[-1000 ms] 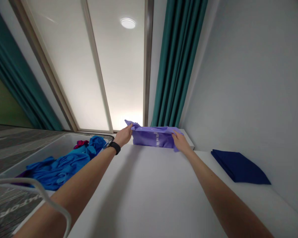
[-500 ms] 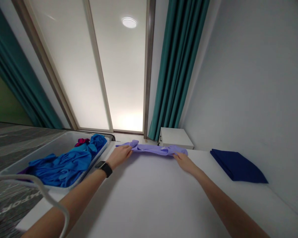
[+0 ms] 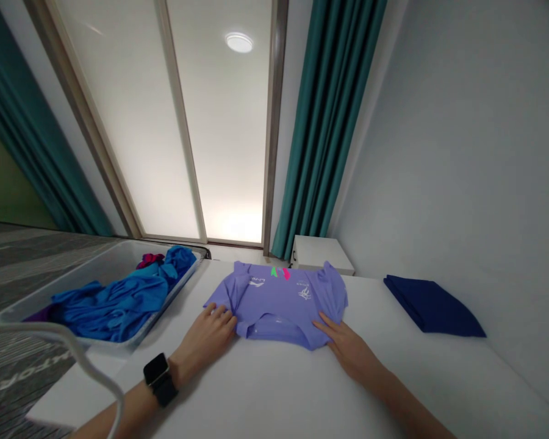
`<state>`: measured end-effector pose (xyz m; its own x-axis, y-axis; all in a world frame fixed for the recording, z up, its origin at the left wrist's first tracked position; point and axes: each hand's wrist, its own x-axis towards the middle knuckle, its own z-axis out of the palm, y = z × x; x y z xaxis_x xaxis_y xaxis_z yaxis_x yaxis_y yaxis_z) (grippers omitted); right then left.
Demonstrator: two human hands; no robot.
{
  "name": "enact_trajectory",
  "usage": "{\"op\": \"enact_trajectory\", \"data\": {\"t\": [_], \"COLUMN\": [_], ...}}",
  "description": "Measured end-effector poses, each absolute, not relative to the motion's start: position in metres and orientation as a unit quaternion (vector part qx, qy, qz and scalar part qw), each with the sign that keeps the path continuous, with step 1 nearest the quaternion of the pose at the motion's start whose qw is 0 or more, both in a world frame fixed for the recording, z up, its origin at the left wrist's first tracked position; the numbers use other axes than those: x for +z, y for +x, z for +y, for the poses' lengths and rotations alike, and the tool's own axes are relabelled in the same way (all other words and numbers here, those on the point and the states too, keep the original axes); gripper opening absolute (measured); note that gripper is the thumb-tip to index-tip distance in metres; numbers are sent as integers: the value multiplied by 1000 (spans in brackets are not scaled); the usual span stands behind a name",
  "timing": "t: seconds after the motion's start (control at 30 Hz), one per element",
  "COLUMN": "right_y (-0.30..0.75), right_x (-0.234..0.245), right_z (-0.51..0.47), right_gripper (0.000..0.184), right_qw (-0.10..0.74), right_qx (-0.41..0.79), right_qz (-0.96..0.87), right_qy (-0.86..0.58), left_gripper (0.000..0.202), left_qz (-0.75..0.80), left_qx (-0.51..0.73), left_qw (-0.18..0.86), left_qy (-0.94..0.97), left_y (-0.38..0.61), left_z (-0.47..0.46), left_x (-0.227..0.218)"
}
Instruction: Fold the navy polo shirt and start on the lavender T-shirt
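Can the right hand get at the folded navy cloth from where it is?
Probably yes: the right hand rests on the purple shirt, and the cloth lies farther right on the same white surface, with nothing visible standing between them.

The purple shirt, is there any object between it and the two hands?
Nothing visible: the left hand and right hand both touch the purple shirt. The bin and folded navy cloth lie to either side.
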<state>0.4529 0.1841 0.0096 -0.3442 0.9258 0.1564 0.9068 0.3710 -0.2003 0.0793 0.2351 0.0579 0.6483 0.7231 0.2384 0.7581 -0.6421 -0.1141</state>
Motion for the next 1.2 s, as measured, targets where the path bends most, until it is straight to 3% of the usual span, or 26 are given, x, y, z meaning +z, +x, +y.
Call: {"op": "enact_trajectory", "data": {"t": [0.17, 0.27, 0.37, 0.53, 0.73, 0.93, 1.2], "right_y": [450, 449, 439, 406, 385, 385, 378], "right_x": [15, 29, 44, 44, 29, 33, 31], "right_z": [153, 154, 171, 205, 217, 204, 156], "right_gripper": [60, 57, 48, 40, 48, 55, 55], "right_qw": [80, 56, 74, 143, 109, 53, 49], "right_qx": [-121, -159, -136, -34, 27, 51, 56], "right_qz": [-817, -803, -806, -833, -813, -809, -809], "right_qy": [-558, -572, -572, -534, -572, -584, -584], "left_gripper": [13, 26, 41, 47, 49, 52, 54], "left_qz": [-381, -365, -370, -376, -363, -370, -390], "left_qx": [-71, -100, -150, -164, -164, -143, -152], "left_qw": [91, 59, 17, -45, -28, 15, 41], "left_qy": [-917, -924, -916, -911, -917, -918, -907], "left_y": [76, 77, 88, 117, 122, 116, 113], "left_z": [210, 220, 240, 259, 265, 255, 203], "left_x": [71, 80, 79, 55, 23, 22, 20]}}
